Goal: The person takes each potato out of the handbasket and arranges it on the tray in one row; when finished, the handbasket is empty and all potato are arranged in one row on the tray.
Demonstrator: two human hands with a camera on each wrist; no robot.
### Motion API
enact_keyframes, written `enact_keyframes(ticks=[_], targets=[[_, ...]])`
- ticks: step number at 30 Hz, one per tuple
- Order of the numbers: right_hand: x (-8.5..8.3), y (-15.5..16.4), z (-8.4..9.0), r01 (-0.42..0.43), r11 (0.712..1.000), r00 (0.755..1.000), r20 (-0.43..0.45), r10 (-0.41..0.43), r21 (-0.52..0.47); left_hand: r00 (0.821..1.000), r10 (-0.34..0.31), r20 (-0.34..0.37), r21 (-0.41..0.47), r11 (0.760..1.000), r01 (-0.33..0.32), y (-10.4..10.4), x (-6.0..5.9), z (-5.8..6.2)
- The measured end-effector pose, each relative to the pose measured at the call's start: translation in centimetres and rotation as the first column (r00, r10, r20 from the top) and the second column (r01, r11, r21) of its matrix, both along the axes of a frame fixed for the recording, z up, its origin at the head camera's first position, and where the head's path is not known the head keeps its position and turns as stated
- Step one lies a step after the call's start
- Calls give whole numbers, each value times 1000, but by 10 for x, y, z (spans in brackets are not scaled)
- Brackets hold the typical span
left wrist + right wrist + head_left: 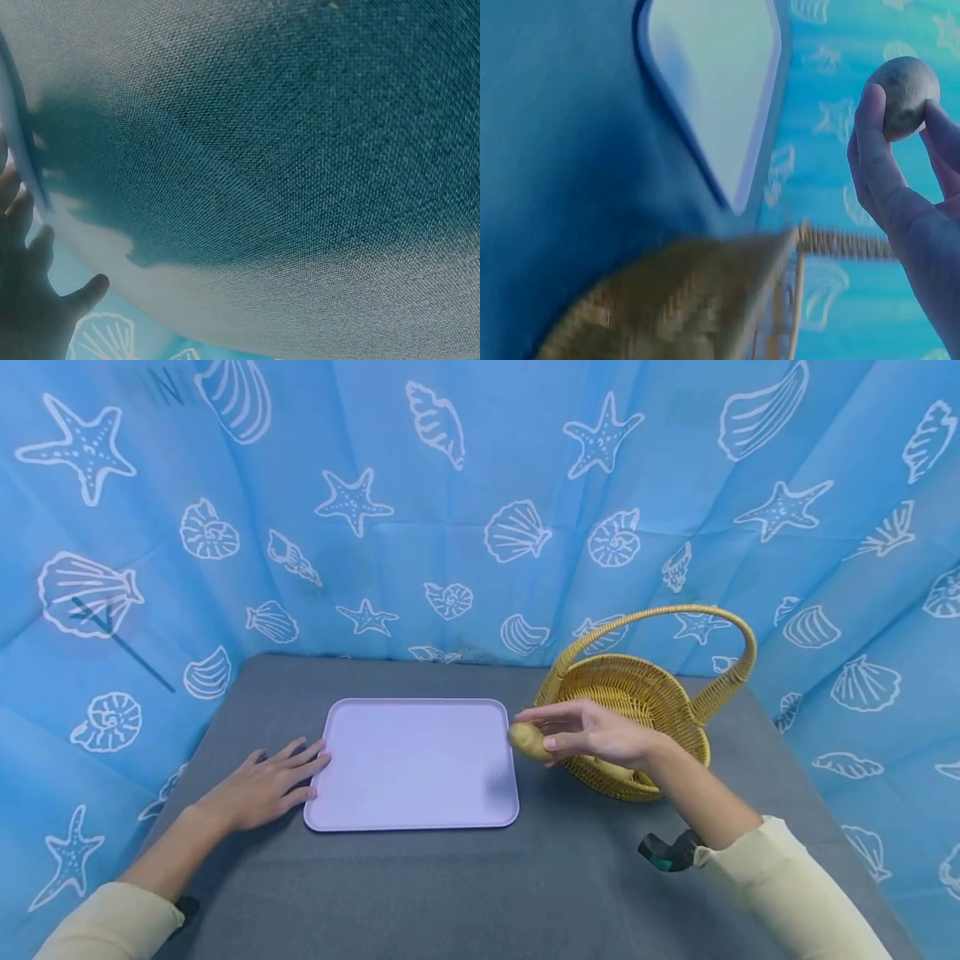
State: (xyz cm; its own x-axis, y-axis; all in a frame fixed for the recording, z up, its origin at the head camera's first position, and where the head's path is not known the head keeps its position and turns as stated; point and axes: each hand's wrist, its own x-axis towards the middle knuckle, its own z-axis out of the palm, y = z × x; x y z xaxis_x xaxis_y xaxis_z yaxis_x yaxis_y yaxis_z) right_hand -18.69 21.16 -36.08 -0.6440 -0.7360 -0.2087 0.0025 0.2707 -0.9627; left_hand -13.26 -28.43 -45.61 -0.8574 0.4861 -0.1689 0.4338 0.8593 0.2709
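Brown potato point(529, 741) lengthwise toward tray point(375, 793) | right hand point(600, 735) pinches it | left hand point(262, 787) flat, empty

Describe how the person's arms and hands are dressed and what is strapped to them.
Both hands, the left hand and the right hand, are bare, with no gloves or rings visible. Each arm wears a long pale cream sleeve pushed back from the wrist. A small black and teal device sits under the right wrist, and a dark one shows at the left cuff.

The left hand point(262, 785) is laid flat, fingers point(303, 758) spread; the right hand point(600, 735) is held raised, fingers curled in a pinch.
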Motion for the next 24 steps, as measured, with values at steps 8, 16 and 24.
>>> enact_keyframes(ticks=[8,16,24], targets=[[0,-67,-28,-74,996,997,34,76,-58,1000,1,0,9,1000,-1,-1,0,-1],[15,-135,-69,-99,995,995,-16,100,26,1000,2,-4,-1,1000,-2,-1,0,-2],[32,-189,-82,-205,978,965,-154,210,48,1000,-4,-7,-1,1000,4,-1,0,-2]])
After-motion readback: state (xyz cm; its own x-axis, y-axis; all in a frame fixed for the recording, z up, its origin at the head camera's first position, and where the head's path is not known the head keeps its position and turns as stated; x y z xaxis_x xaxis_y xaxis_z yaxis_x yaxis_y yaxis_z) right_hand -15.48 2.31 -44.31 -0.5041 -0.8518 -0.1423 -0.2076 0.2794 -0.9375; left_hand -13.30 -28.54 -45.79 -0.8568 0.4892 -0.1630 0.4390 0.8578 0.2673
